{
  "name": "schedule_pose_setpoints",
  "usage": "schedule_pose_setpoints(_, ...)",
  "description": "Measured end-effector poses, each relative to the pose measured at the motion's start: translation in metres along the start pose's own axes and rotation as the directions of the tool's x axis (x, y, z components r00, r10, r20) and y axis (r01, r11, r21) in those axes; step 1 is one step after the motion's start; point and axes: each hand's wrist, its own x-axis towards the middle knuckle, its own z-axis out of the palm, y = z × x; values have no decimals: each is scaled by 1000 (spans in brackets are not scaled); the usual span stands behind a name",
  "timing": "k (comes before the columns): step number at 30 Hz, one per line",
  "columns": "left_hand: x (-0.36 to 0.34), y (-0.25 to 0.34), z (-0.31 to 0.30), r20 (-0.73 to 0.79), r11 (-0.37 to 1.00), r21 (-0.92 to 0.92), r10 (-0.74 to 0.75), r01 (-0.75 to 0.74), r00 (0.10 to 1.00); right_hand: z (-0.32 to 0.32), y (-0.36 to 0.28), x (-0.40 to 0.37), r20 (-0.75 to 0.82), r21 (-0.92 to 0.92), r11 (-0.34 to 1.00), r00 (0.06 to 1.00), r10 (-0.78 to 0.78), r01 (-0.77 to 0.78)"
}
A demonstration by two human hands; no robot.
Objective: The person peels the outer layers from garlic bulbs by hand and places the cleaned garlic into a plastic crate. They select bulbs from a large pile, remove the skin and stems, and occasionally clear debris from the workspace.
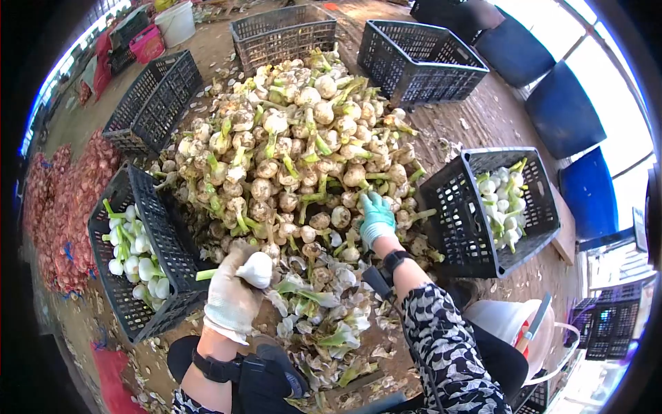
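Observation:
My left hand, in a whitish glove, is closed around a clean white garlic bulb whose green stem sticks out to the left. My right hand, in a light green and white glove, reaches onto the lower right part of a big heap of soil-stained garlic. Its fingertips are among the bulbs, so whether they grip one is hard to see. Loose peeled skins lie on the ground between my forearms.
Black crates with clean garlic stand at the left and right. Other black crates ring the heap's far side. Red net sacks are at far left. A white bucket with a knife stands at lower right.

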Motion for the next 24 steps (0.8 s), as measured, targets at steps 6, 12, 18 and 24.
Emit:
schedule_pose_setpoints(6, 8, -6, 14, -26, 999, 37, 3, -2, 1000, 5, 7, 2, -175, 270, 959, 975, 136, -85)
schedule_pose_setpoints(12, -1, -56, 81, 443, 997, 11, -70, 73, 894, 5, -30, -67, 312, 679, 528, 852, 422, -510)
schedule_pose_setpoints(18, -4, -68, 93, 367, 885, 435, -8, -164, 930, -37, -43, -83, 514, 791, 142, 773, 372, -595)
schedule_pose_setpoints(24, 6, -58, 56, 171, 862, 501, -185, 76, 968, -135, -49, -66, 346, 816, -556, 905, 247, -160)
